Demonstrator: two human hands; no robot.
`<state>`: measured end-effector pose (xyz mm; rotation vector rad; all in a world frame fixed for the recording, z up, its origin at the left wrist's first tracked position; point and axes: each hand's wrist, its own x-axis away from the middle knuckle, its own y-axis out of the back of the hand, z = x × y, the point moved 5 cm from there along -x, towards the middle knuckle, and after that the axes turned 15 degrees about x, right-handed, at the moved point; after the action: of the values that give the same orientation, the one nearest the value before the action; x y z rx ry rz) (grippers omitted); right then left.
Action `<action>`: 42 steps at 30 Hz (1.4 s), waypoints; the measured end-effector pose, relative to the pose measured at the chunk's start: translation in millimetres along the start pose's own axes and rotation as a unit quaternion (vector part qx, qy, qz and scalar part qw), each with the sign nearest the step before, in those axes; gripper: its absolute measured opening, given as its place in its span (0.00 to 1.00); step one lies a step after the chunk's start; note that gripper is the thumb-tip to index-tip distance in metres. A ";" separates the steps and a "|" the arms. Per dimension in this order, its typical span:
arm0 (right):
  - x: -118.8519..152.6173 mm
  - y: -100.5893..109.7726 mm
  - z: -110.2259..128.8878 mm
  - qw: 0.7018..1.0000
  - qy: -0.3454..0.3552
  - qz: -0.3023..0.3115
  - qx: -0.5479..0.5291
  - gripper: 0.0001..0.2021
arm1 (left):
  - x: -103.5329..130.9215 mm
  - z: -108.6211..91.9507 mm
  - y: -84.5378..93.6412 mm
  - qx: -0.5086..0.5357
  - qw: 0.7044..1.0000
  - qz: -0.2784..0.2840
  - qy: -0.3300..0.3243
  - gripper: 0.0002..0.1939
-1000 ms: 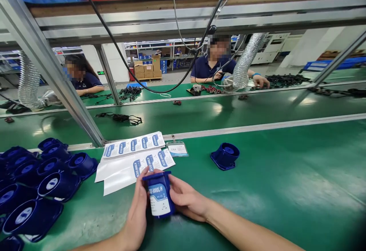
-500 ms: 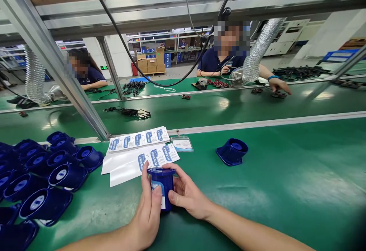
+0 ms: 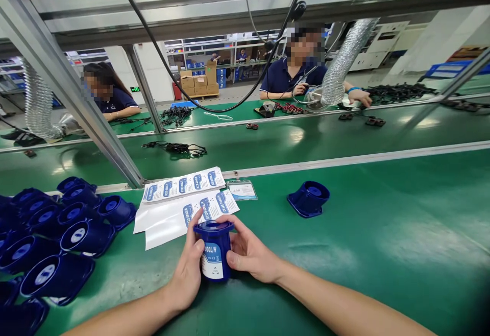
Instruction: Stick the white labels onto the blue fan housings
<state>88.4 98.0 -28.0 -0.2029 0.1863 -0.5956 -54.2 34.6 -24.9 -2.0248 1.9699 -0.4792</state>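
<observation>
Between both hands stands a dark blue plastic housing (image 3: 220, 235), flanged end up, with a blue-and-white label (image 3: 213, 262) on the side facing me. My left hand (image 3: 187, 274) cups its left side, thumb by the label's left edge and fingers reaching up to the flange. From the right, my right hand (image 3: 255, 257) grips it with the thumb low on the body and the index finger over the flange. Just beyond lie label sheets (image 3: 184, 185), partly peeled, with a second sheet (image 3: 164, 234) in front.
A similar blue housing (image 3: 309, 199) sits on the green bench (image 3: 363, 254) to the right. Several more housings (image 3: 88, 236) crowd the left. A badge holder (image 3: 242, 190) lies by the sheets. Behind the metal post (image 3: 95, 106), two co-workers sit across a green surface with black cables (image 3: 176, 148).
The housing has turned in my hands, so more of its label faces me. My left thumb has moved off the label toward its left edge. A co-worker's outstretched arm has drawn back.
</observation>
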 end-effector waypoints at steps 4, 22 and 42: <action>1.9 -2.1 -4.8 0.999 -0.020 -0.040 0.031 0.35 | 0.3 -2.0 -0.9 -0.098 0.994 -0.029 -0.035 0.40; 3.3 -0.9 -1.4 0.997 -0.016 -0.059 0.047 0.33 | 4.5 -1.1 -6.0 -0.128 0.988 0.086 -0.012 0.51; 2.9 -0.3 -6.4 0.996 -0.016 -0.053 0.069 0.35 | -1.8 4.5 2.4 -0.050 0.998 0.004 -0.043 0.40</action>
<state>89.1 95.2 -34.4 -0.0890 0.1030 -0.7075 -54.5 36.1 -30.1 -2.0591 1.9870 -0.2933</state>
